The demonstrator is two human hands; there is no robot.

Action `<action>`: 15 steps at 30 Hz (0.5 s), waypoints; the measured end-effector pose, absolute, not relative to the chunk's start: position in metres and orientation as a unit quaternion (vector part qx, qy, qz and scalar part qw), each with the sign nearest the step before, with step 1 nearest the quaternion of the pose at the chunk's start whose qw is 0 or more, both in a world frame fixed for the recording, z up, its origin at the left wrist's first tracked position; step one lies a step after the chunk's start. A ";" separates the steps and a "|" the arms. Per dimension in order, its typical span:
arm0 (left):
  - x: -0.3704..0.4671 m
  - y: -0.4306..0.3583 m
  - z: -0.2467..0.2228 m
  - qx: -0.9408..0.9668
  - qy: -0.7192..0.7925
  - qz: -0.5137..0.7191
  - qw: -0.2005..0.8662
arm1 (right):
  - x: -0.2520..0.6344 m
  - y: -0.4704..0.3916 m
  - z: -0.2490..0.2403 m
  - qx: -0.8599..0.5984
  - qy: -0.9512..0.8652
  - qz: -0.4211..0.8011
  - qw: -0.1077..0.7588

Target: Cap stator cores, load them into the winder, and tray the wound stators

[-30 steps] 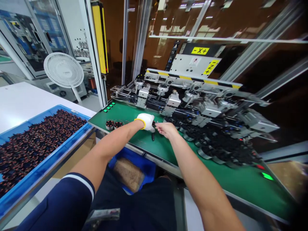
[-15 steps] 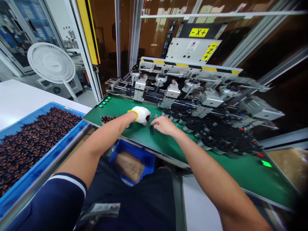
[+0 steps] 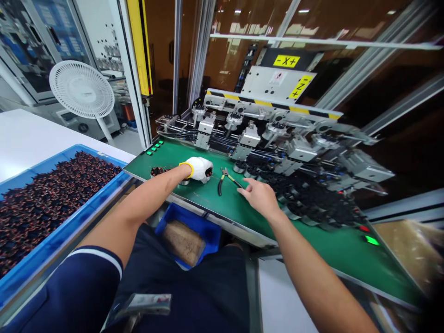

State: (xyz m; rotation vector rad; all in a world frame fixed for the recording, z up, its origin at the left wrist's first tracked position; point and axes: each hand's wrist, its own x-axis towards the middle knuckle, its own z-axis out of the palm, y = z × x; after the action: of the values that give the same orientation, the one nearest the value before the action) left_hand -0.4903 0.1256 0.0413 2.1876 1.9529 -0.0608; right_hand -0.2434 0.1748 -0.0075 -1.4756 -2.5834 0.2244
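My left hand (image 3: 200, 169), in a white glove with a yellow cuff, is closed round a small black and copper part (image 3: 208, 172) above the green mat (image 3: 222, 208). Pliers (image 3: 225, 178) with black and green handles lie spread on the mat between my hands, jaws pointing away from me. My bare right hand (image 3: 259, 194) is beside the right handle, thumb and forefinger apart, with nothing visible between them. Left of my gloved hand, several wound parts (image 3: 157, 171) sit on the mat, partly behind my forearm.
A machine with several silver fixtures (image 3: 250, 135) spans the back. Black parts with silver rings (image 3: 312, 203) crowd the mat's right side. A blue tray (image 3: 65, 162) of wound parts stands left; a blue bin (image 3: 211, 231) sits below the front edge.
My right hand has moved right and its fingers have parted, leaving the pliers lying open on the mat. The gloved left hand still holds the part. The whole view has shifted slightly.
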 end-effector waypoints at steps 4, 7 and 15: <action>-0.488 0.089 0.061 0.714 0.688 0.121 0.055 | -0.271 0.155 -0.027 -0.530 -0.839 0.049 0.114; -0.479 0.044 0.071 0.701 0.658 0.274 0.030 | -0.298 0.148 -0.042 -0.555 -0.825 0.049 0.095; -0.483 -0.074 0.041 0.700 0.593 0.398 -0.003 | -0.281 0.154 -0.038 -0.439 -0.896 0.062 0.039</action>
State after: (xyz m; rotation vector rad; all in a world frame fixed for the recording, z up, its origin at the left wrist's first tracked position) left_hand -0.4835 -0.0741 0.0413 2.2034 1.8664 1.2516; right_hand -0.2815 0.1540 -0.0380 -1.3452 -2.7469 0.1896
